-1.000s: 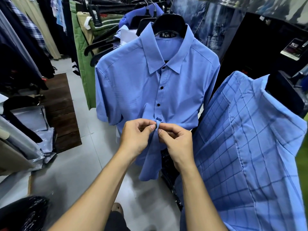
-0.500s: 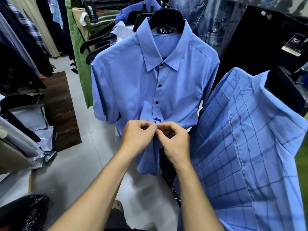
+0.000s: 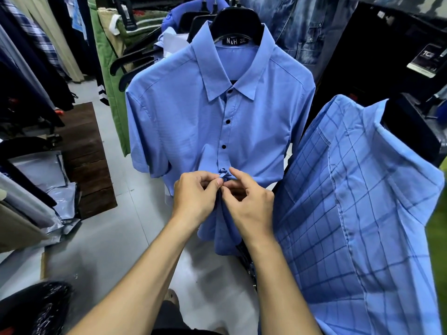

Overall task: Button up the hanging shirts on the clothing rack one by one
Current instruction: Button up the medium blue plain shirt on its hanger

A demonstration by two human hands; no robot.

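Head view: left hand (image 3: 193, 197) and right hand (image 3: 249, 201) pinch one plain shirt (image 3: 183, 117); three buttons (image 3: 223, 147) visible, fourth hidden.

Your blue shirt (image 3: 183, 112) hangs on a black hanger (image 3: 238, 22) at the top centre of the frame, with more hangers (image 3: 135, 61) crowded just behind it to the left. A checked shirt (image 3: 362, 213) hangs at the right, its hanger mostly hidden. Below you, the grey tiled floor (image 3: 116, 238) fills the lower left. On it, at the left, lies a dark wooden board (image 3: 87, 160), and just beside that, at the left edge, grey plastic bags (image 3: 48, 175). A black bag (image 3: 36, 308) sits on the floor in the lower left corner.
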